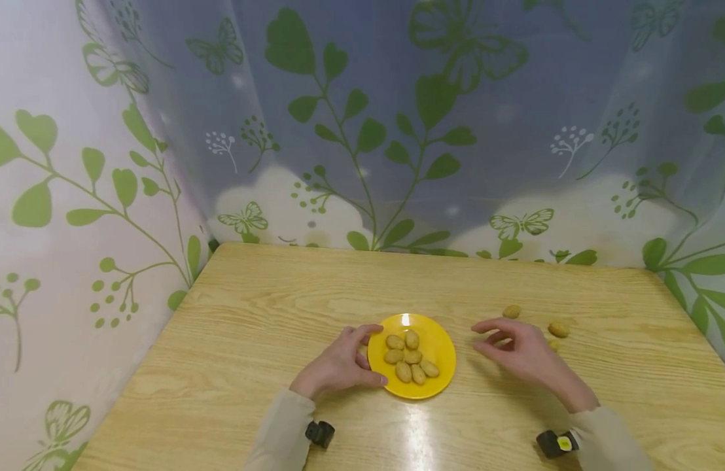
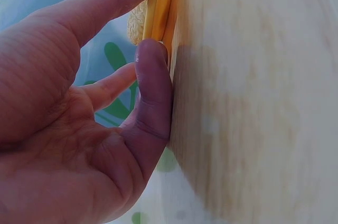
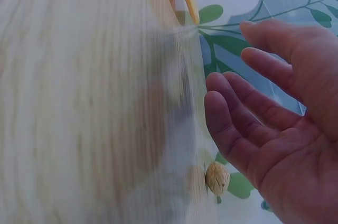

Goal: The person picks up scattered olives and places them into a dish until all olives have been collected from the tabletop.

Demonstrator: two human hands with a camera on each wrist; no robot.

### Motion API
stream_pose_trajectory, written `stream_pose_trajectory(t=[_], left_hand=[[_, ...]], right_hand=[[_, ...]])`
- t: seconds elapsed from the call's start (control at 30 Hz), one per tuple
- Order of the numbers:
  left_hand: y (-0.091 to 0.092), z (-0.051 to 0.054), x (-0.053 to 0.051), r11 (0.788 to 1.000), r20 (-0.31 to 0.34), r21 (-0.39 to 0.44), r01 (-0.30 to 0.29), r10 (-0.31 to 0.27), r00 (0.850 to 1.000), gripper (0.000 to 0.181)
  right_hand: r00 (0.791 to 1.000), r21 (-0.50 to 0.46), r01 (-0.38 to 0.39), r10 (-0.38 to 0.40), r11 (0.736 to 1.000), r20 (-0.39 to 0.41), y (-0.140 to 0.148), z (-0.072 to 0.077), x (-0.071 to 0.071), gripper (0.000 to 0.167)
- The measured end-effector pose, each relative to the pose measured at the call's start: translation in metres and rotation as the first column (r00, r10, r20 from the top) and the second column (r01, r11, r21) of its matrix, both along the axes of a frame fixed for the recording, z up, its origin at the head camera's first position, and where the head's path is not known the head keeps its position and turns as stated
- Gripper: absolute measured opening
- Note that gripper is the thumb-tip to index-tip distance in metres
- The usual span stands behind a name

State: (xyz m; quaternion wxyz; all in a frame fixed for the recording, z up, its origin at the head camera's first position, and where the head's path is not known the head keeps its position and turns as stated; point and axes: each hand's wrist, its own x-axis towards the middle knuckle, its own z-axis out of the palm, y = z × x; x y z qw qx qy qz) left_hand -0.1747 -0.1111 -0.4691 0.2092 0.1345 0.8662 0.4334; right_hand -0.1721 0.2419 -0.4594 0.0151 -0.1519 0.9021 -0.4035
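A round yellow plate [image 1: 441,376] lies on the table with several light brown, oval, wrinkled walnuts [image 1: 412,356] grouped on it. My left hand [image 1: 341,365] holds the plate's left rim, thumb at the near side and index finger at the far side; in the left wrist view the little finger rests low by the plate's edge [image 2: 153,7]. To the right of the plate, my right hand [image 1: 518,350] hovers over the table with bent, parted fingers and nothing between them. Three loose walnuts lie around it: one beyond [image 1: 512,312], one to the right [image 1: 559,329], one partly hidden by the hand [image 1: 553,345].
The wooden table [image 1: 268,294] reaches back to a patterned curtain [image 1: 362,131] with green leaves and butterflies, which also hangs along the left side. Black wrist cameras sit at both sleeves, left [image 1: 320,434] and right [image 1: 555,444].
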Motion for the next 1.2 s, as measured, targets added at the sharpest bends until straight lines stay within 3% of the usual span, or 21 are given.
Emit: stream_pose_trajectory(t=[0.6,1.0,1.2], left_hand=[[0.000,0.001,0.001,1.000,0.001,0.008,0.003,-0.003,1.000,0.086],[0.000,0.001,0.001,1.000,0.007,0.014,0.003,-0.003,1.000,0.086],[0.000,0.001,0.001,1.000,0.002,0.008,0.004,-0.004,1.000,0.085]], right_hand=[[0.999,0.038,0.042,-0.041,0.998,-0.023,0.032,0.000,0.010,0.029],[0.984,0.068,0.100,-0.088,0.993,-0.152,0.054,-0.001,0.015,0.025],[0.986,0.084,0.126,-0.115,0.988,-0.123,0.067,-0.001,0.015,0.026]])
